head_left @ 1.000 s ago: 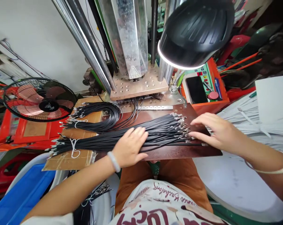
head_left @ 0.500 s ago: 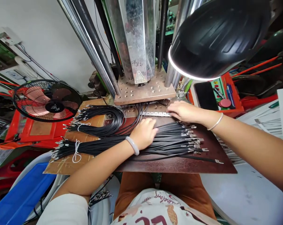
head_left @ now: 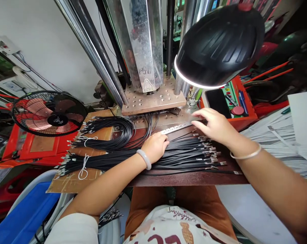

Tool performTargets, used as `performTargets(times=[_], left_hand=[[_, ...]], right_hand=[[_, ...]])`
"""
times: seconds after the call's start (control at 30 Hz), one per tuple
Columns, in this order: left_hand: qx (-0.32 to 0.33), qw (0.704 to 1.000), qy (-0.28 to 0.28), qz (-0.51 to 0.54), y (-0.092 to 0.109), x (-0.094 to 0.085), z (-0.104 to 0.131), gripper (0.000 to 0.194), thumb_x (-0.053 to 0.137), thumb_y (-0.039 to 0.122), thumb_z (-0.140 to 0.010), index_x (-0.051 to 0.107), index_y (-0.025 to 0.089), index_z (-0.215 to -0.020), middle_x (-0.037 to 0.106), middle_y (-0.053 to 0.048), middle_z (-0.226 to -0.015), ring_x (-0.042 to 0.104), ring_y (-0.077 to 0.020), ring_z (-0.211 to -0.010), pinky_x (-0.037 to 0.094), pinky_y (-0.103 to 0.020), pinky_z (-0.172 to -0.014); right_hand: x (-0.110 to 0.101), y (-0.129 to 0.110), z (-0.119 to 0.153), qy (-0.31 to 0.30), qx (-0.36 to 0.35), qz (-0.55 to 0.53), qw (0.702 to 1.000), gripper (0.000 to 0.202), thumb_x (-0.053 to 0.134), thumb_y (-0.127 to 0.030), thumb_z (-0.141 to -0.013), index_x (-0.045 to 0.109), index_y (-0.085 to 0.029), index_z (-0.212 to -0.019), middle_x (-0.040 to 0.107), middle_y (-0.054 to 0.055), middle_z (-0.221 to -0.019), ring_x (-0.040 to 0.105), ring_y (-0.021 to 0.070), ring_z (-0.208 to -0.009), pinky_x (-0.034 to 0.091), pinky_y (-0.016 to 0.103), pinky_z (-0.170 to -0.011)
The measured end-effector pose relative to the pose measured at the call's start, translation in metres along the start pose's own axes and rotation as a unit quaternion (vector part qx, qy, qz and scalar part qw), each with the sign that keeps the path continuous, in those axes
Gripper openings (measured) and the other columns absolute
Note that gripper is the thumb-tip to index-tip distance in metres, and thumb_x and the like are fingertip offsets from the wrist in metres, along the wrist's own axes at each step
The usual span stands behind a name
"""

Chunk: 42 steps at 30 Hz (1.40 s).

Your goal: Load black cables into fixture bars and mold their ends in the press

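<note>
A slotted silver strip [head_left: 175,128] lies at a slant in front of the press, its left end nearer to me. My left hand [head_left: 154,147] is closed on that end, fingers curled, wrist resting over black cables. Around the strip's right end, my right hand [head_left: 214,128] is open, with thumb and fingertips apart; whether it touches the strip I cannot tell. Below both hands a spread of flat black cables [head_left: 181,152] with metal terminals at their right ends lies on the dark red board [head_left: 189,181].
The press's metal plate [head_left: 153,101] hangs just behind the strip. A lit black lamp [head_left: 219,51] overhangs on the right. Tied cable bundles [head_left: 112,134] lie on cardboard at left, beside a fan [head_left: 50,113]. A red tray [head_left: 245,117] holds a phone and pens.
The strip has swung from lying straight along the press to a slant, its left end coming toward me. My right hand has lifted and opened at its right end. The camera view has shifted slightly.
</note>
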State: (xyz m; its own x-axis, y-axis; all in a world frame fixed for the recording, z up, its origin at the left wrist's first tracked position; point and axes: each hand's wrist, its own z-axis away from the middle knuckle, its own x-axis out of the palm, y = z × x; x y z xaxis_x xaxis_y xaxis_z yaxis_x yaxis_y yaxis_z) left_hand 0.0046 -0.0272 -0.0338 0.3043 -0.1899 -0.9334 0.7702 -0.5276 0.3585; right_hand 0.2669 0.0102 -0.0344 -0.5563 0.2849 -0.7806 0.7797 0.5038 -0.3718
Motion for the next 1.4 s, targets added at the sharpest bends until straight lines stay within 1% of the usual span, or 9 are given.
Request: performTargets(times=[0.17, 0.3, 0.5, 0.7, 0.9, 1.07, 1.13, 1.27, 1.4], left_hand=[[-0.044, 0.992, -0.119, 0.019, -0.011, -0.027, -0.007, 0.025, 0.069, 0.038, -0.080, 0.065, 0.018, -0.094, 0.065, -0.008, -0.096, 0.062, -0.0250, -0.086, 0.048, -0.035, -0.081], [-0.081, 0.956, -0.259, 0.114, -0.013, -0.042, -0.034, 0.027, 0.067, 0.037, -0.080, 0.060, 0.019, -0.062, 0.058, 0.001, -0.058, 0.056, -0.0167, -0.059, 0.044, -0.028, -0.064], [-0.122, 0.826, -0.363, 0.413, 0.002, -0.037, -0.075, 0.023, 0.068, 0.032, -0.081, 0.058, 0.014, -0.072, 0.067, -0.003, -0.064, 0.063, -0.0133, -0.056, 0.043, -0.022, -0.052], [-0.142, 0.835, -0.316, 0.428, -0.004, -0.018, -0.088, 0.023, 0.063, 0.016, -0.085, 0.056, 0.012, -0.063, 0.060, 0.000, -0.054, 0.055, -0.0083, -0.042, 0.042, -0.021, -0.048], [-0.067, 0.829, -0.312, 0.460, -0.005, -0.036, -0.080, 0.028, 0.058, 0.026, -0.090, 0.059, 0.011, -0.066, 0.060, 0.000, -0.056, 0.049, -0.0060, -0.042, 0.040, -0.019, -0.044], [0.143, 0.965, 0.007, 0.218, -0.034, -0.059, -0.062, 0.031, 0.051, 0.031, -0.095, 0.067, 0.012, -0.113, 0.072, -0.013, -0.105, 0.071, -0.0189, -0.085, 0.059, -0.032, -0.076], [0.277, 0.950, 0.127, 0.074, -0.041, -0.064, -0.053, 0.030, 0.050, 0.026, -0.096, 0.066, 0.019, -0.120, 0.064, -0.013, -0.127, 0.064, -0.0232, -0.114, 0.055, -0.040, -0.095], [0.494, 0.864, 0.101, -0.016, -0.034, -0.063, -0.045, 0.031, 0.052, 0.018, -0.094, 0.067, 0.027, -0.120, 0.060, -0.004, -0.135, 0.043, -0.0223, -0.138, 0.037, -0.045, -0.116], [0.284, 0.930, 0.175, 0.155, -0.034, -0.062, -0.049, 0.021, 0.057, 0.024, -0.093, 0.073, 0.014, -0.102, 0.074, -0.009, -0.104, 0.070, -0.0182, -0.101, 0.055, -0.031, -0.093]], right_hand=[[0.002, -0.007, 0.027, 0.212, 0.185, -0.095, 0.955, 0.016, 0.060, -0.037, -0.084, 0.064, -0.022, -0.089, 0.066, 0.004, -0.081, 0.062, 0.0193, -0.070, 0.053, 0.034, -0.068], [0.006, -0.007, 0.028, 0.212, 0.163, -0.096, 0.959, 0.013, 0.059, -0.034, -0.085, 0.064, -0.022, -0.089, 0.067, 0.004, -0.081, 0.062, 0.0189, -0.069, 0.053, 0.034, -0.068], [-0.001, -0.009, 0.028, 0.223, 0.177, -0.077, 0.955, 0.012, 0.056, -0.034, -0.088, 0.063, -0.024, -0.085, 0.066, 0.004, -0.078, 0.061, 0.0188, -0.066, 0.052, 0.034, -0.066], [-0.007, -0.016, 0.031, 0.267, 0.119, -0.061, 0.954, 0.013, 0.054, -0.030, -0.091, 0.064, -0.023, -0.085, 0.068, 0.005, -0.079, 0.062, 0.0213, -0.070, 0.050, 0.036, -0.068], [0.002, -0.055, 0.014, -0.040, -0.141, 0.134, 0.980, 0.022, 0.047, -0.021, -0.092, 0.065, -0.012, -0.102, 0.068, 0.015, -0.101, 0.060, 0.0292, -0.098, 0.044, 0.042, -0.084], [0.012, -0.056, 0.001, -0.040, -0.106, 0.187, 0.976, 0.030, 0.036, -0.009, -0.087, 0.066, -0.008, -0.093, 0.066, 0.016, -0.082, 0.060, 0.0271, -0.078, 0.046, 0.040, -0.071], [0.019, -0.055, -0.005, 0.002, -0.149, 0.070, 0.986, 0.039, 0.035, -0.009, -0.086, 0.061, -0.008, -0.114, 0.068, 0.017, -0.103, 0.062, 0.0263, -0.096, 0.049, 0.040, -0.083], [0.040, -0.054, -0.025, -0.042, -0.217, -0.117, 0.968, 0.036, 0.041, -0.027, -0.090, 0.060, -0.019, -0.120, 0.066, 0.011, -0.114, 0.061, 0.0229, -0.105, 0.052, 0.038, -0.088], [0.049, -0.031, -0.033, -0.163, -0.103, -0.013, 0.981, 0.032, 0.052, -0.037, -0.087, 0.067, -0.017, -0.107, 0.066, 0.014, -0.100, 0.060, 0.0298, -0.095, 0.050, 0.048, -0.084]])
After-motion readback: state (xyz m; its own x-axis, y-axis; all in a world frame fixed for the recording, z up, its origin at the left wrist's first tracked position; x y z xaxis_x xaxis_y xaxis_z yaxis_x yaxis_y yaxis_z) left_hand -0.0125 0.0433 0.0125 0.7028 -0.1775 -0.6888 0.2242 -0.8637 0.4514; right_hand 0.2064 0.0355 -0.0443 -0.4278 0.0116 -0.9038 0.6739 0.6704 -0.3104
